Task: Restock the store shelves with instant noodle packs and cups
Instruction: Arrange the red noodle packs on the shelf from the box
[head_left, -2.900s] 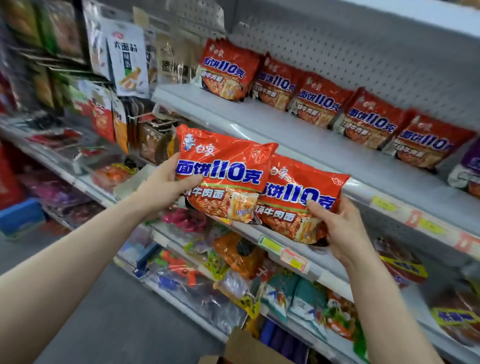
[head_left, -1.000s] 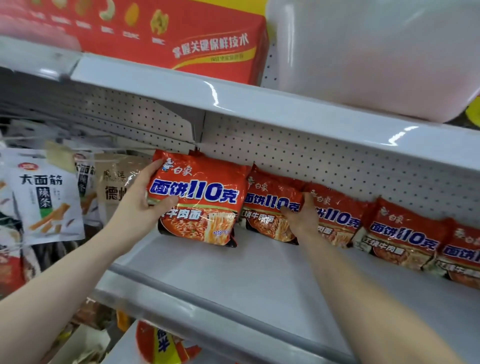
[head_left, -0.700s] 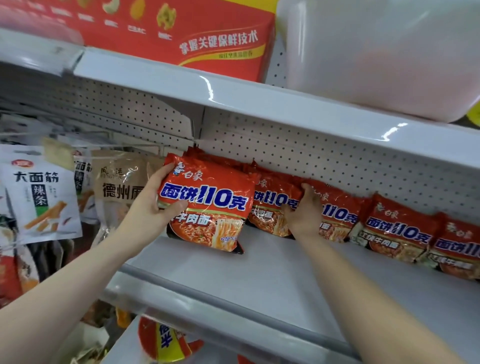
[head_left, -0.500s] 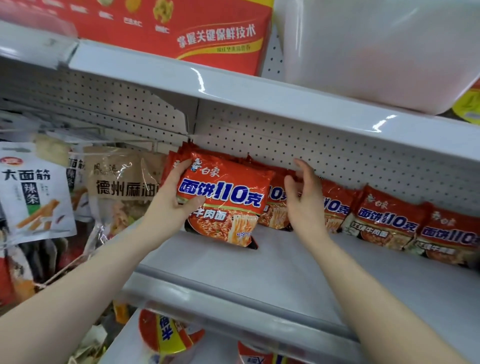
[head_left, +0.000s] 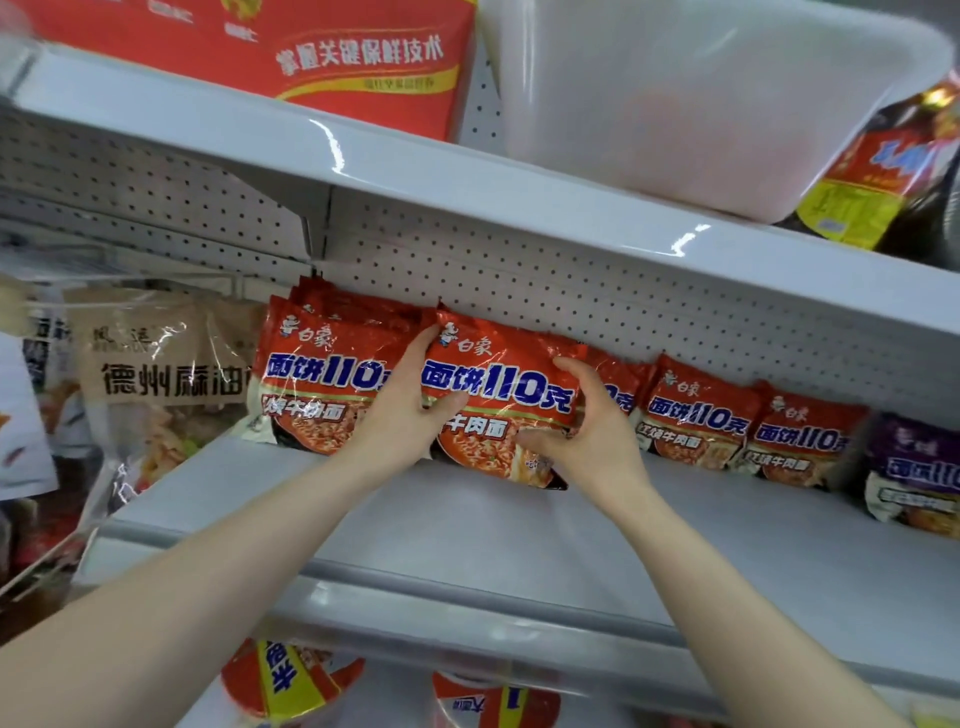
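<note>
Red instant noodle pack (head_left: 498, 395) held upright on white shelf (head_left: 467, 525), gripped at left edge by left hand (head_left: 410, 410), at lower right corner by right hand (head_left: 587, 431). Stacked matching packs (head_left: 322, 384) just left; row of red packs (head_left: 701, 421) right, against pegboard (head_left: 571, 291).

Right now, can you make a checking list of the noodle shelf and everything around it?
Surface: grey shelf, front part bare.
Job's things: red noodle pack held upright on the shelf; another red pack to its left; more red packs to its right; a purple pack at the far right.
Clutter: nothing seen.
Hands: left hand grips the pack's left edge; right hand grips its right edge.
Cables: nothing seen.
Surroundings: red box and white tub on the shelf above; noodle cups below; hanging snack bags to the left.
</note>
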